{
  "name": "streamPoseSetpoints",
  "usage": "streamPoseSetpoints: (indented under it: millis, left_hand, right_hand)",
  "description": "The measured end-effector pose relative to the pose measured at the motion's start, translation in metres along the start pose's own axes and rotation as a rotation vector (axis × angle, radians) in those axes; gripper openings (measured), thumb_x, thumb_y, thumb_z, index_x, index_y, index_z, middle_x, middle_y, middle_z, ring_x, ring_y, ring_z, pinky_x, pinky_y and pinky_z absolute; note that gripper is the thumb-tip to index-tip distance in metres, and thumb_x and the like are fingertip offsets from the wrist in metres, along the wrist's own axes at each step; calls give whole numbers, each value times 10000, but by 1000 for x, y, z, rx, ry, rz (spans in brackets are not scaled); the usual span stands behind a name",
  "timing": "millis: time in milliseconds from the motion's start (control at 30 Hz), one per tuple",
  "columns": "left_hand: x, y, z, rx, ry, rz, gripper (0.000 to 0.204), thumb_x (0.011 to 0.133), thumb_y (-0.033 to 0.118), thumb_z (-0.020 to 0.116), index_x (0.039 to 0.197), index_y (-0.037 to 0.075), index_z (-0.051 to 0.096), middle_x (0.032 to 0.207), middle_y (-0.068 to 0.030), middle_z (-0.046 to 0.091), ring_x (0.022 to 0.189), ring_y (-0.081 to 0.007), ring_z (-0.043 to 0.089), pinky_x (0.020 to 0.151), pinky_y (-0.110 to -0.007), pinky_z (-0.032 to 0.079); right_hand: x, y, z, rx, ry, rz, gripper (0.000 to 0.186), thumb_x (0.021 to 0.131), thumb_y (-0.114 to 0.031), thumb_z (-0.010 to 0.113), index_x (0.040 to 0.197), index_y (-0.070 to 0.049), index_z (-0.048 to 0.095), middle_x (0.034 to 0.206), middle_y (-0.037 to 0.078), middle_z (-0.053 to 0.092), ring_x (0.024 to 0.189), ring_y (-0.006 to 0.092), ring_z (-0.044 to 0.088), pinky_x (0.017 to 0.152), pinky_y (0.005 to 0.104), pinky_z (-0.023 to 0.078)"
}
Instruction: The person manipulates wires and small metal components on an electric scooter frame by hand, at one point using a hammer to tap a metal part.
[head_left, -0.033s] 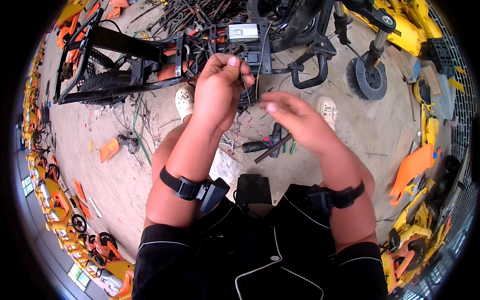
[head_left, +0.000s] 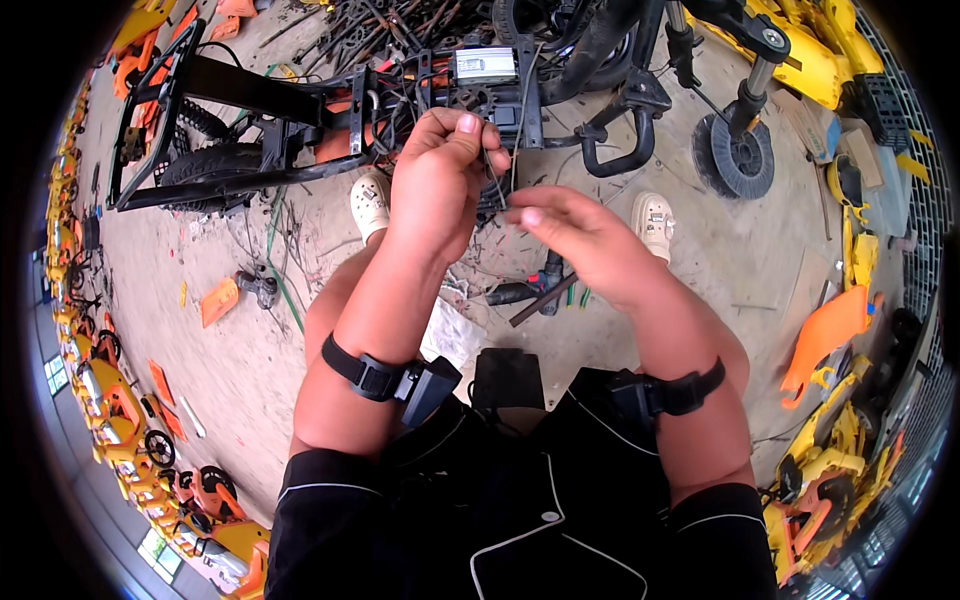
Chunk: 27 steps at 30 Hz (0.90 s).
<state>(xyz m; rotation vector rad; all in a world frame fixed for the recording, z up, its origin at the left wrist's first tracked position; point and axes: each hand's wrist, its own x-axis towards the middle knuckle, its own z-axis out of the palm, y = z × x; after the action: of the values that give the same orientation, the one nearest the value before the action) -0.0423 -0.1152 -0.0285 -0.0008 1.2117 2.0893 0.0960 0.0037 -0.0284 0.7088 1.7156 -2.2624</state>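
Note:
My left hand [head_left: 432, 190] is closed, thumb against curled fingers, pinching a thin dark wire [head_left: 494, 184] that hangs down from it. My right hand [head_left: 590, 245] reaches in from the right, its thumb and fingertips together on the wire's lower part. Both hands are over the near side of a stripped black vehicle frame [head_left: 250, 181] lying across the far floor. On that frame sit a silver box [head_left: 485, 65] and tangled cables; the left hand hides part of them.
Between my feet lie a black-and-red power drill [head_left: 549, 272] and a dark flat bar [head_left: 545, 300]. An orange panel [head_left: 218, 302] is on the left floor. A wheel [head_left: 738, 158] stands far right. Yellow and orange vehicle parts line both sides; metal rods [head_left: 385, 28] are piled behind the frame.
My right hand has moved a little left, bringing its fingertips onto the hanging wire. My left hand has stayed almost in place, still pinching the wire.

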Motion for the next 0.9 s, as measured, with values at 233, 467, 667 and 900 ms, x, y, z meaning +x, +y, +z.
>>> streamPoseSetpoints:
  millis: [233, 467, 667, 900]
  left_hand:
    - [-3, 0, 12, 92, 89, 2, 80, 1019, 111, 467, 962, 63, 497, 864, -76, 578, 742, -163, 542, 715, -290, 443]
    - [-2, -4, 15, 42, 155, 47, 75, 1017, 115, 478, 978, 53, 492, 874, -78, 586, 752, -167, 555, 742, -306, 454]
    - [3, -3, 7, 38, 149, 81, 65, 1010, 111, 491, 982, 53, 501, 889, -76, 581, 765, -175, 559, 762, -314, 456]
    - [1, -2, 5, 50, 140, 90, 56, 1009, 102, 488, 982, 54, 502, 887, -75, 576, 775, -180, 563, 761, -317, 458]
  right_hand:
    - [10, 5, 6, 94, -38, -23, 287, 973, -195, 606, 1184, -1, 614, 1051, 65, 656, 1011, 137, 588, 929, 294, 451]
    - [12, 6, 18, 109, 5, -22, 229, 930, -173, 661, 1042, 27, 653, 943, 45, 666, 893, 118, 595, 828, 270, 475]
    - [12, 5, 14, 141, 41, -25, 198, 956, -140, 604, 1059, 28, 630, 918, 67, 662, 864, 137, 615, 787, 280, 485]
    - [9, 0, 14, 427, 21, 122, 162, 990, -118, 516, 1052, 10, 592, 864, 54, 598, 726, 107, 546, 632, 257, 460]
